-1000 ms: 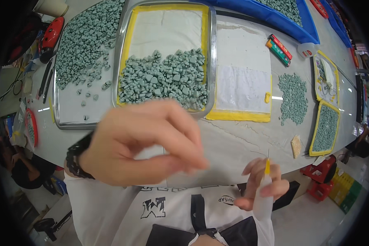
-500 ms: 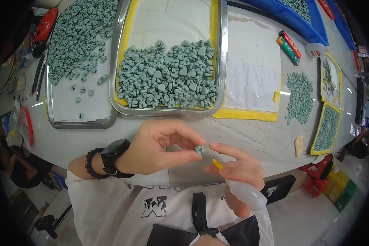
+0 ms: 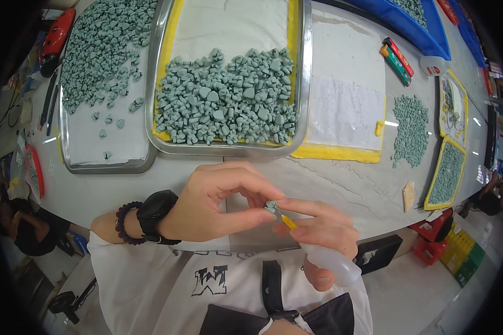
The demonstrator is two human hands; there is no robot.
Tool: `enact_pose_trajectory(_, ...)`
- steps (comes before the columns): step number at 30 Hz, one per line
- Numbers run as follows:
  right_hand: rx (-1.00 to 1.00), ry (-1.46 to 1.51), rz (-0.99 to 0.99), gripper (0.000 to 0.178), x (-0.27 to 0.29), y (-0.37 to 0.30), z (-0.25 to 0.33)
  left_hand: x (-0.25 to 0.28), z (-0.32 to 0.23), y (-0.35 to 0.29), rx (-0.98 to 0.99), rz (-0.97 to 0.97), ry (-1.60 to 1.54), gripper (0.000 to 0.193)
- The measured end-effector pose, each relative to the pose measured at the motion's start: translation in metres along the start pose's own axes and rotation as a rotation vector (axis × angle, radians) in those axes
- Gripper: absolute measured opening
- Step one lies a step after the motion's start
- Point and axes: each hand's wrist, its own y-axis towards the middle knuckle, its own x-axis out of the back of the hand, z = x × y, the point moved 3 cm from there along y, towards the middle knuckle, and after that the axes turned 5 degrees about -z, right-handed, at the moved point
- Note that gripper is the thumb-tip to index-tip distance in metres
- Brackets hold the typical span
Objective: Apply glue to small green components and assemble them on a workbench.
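Note:
Between the thumb and fingertips of my left hand (image 3: 215, 204) is a small grey-green piece (image 3: 270, 205), pinched above the near edge of the table. My right hand (image 3: 332, 231) grips a translucent squeeze bottle (image 3: 334, 264) with a yellow needle tip (image 3: 289, 222). The thin needle end reaches the small piece, and my right index fingertip is close beside it. Whether any liquid comes out is too small to see. Just beyond my hands, a metal tray (image 3: 223, 149) holds a heap of similar grey-green pieces (image 3: 223, 97).
A second tray (image 3: 109, 169) at left bears more loose pieces. Right of the middle tray lies a yellow-edged white board (image 3: 341, 153). Farther right are a pile of small pieces (image 3: 411, 131), red and green boxes (image 3: 397, 61), a blue bin (image 3: 430, 36) and a yellow-rimmed tray (image 3: 427, 205).
My right hand has come slightly left, bringing the needle tip up against the piece. The piece has turned a little in my left fingers.

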Motion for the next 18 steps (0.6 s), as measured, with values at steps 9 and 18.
enact_pose_trajectory(9,-0.02,-0.003,0.006,0.051,-0.0009,0.0009,0.001,0.0001,0.0008,-0.0007,-0.009,0.018,-0.018,0.032)
enact_pose_trajectory(18,-0.006,0.031,-0.017,0.049,-0.0008,-0.0009,0.0011,-0.0007,0.0032,-0.0027,0.058,0.019,-0.143,0.033)
